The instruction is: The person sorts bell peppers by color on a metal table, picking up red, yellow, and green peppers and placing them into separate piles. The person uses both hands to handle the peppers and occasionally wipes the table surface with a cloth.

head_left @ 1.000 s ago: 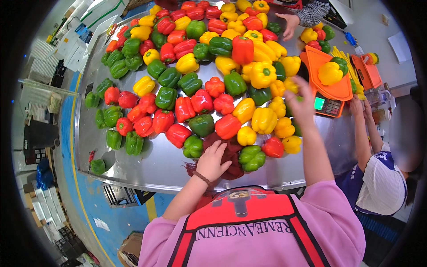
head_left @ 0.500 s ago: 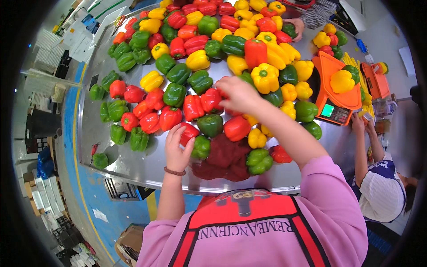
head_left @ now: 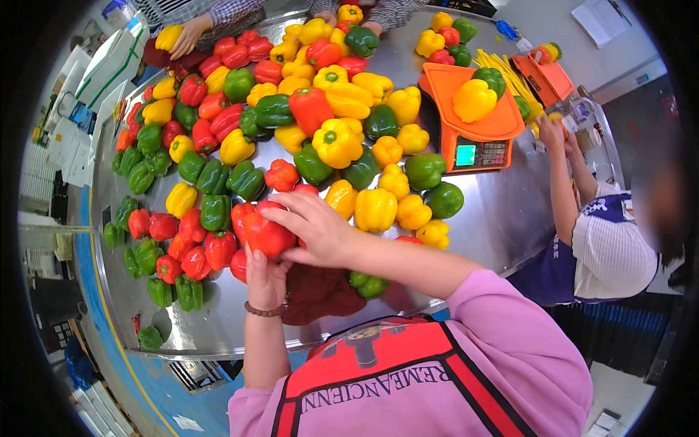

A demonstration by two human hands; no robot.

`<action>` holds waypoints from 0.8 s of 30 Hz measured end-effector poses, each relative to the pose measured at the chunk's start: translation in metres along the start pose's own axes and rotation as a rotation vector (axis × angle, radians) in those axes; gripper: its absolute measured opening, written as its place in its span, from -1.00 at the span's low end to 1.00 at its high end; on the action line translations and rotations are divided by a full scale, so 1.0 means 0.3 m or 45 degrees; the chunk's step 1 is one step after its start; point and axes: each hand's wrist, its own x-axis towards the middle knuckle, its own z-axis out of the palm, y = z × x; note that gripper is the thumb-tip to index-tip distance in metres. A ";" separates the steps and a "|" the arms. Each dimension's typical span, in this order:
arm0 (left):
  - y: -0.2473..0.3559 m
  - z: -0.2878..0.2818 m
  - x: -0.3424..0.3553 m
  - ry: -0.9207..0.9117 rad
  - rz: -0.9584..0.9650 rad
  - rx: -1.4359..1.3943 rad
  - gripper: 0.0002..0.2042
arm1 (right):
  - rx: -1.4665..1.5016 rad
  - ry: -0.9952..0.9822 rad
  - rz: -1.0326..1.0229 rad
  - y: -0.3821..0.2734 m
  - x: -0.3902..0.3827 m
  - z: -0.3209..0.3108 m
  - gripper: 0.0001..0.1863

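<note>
A red bell pepper point(head_left: 266, 234) is held up between my two hands above the near edge of the pile. My right hand point(head_left: 314, 224) wraps over its right side, fingers curled round it. From below, my left hand point(head_left: 266, 280) supports it with the fingers up against its underside. A dark red cloth point(head_left: 317, 295) lies on the table just under my right wrist. Close to my hands are another red pepper point(head_left: 220, 250) on the left and a yellow pepper point(head_left: 376, 210) on the right. My right forearm partly covers a green pepper point(head_left: 369, 285).
Red, yellow and green peppers spread over the metal table point(head_left: 484, 218). An orange scale point(head_left: 473, 109) bears a yellow and a green pepper. One co-worker's hand point(head_left: 191, 35) holds a yellow pepper at the far left; another person point(head_left: 604, 240) works on the right.
The view has swung to the right. My right hand has come back toward me, and both hands now hold a red pepper. A far-left co-worker's hand with a yellow pepper has come into view.
</note>
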 end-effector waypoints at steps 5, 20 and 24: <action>-0.022 0.216 0.009 -0.335 -0.006 0.078 -0.15 | 1.209 0.095 0.800 -0.027 -0.180 -0.206 -0.11; -0.148 0.220 -0.133 -0.229 0.103 0.996 -0.40 | -0.573 1.229 0.835 0.695 -0.521 -1.064 -0.03; -0.184 0.147 -0.217 -0.141 0.151 1.215 -0.50 | -0.643 0.902 1.014 0.779 -0.493 -1.099 0.03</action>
